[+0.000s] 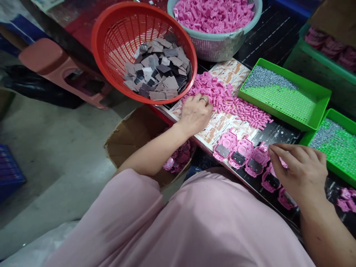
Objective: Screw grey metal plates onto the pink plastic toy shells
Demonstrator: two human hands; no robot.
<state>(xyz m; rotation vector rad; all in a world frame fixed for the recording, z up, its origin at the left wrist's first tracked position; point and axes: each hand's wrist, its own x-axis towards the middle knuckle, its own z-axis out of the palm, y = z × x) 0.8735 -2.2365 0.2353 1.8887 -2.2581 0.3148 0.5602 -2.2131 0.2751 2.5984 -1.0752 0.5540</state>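
My left hand [197, 113], with a ring on one finger, rests at the near edge of a heap of small pink parts [210, 89]. Its fingers are curled down, and what they hold, if anything, is hidden. A row of pink casings [225, 144] with grey and black plates runs along the table's near edge. My right hand [299, 167] is over the right part of this row, thumb and forefinger pinched at the top of a casing [257, 159]. Whatever is between those fingertips is too small to make out. Small pink cylindrical pieces [253, 113] lie beyond the row.
A red basket [111, 70] of grey plates stands at the table's left, before a pale basket [214, 46] of pink parts. Green trays [311, 111] of screws are at right. Below the edge is a cardboard box [122, 137]; a pink stool [43, 55] stands left.
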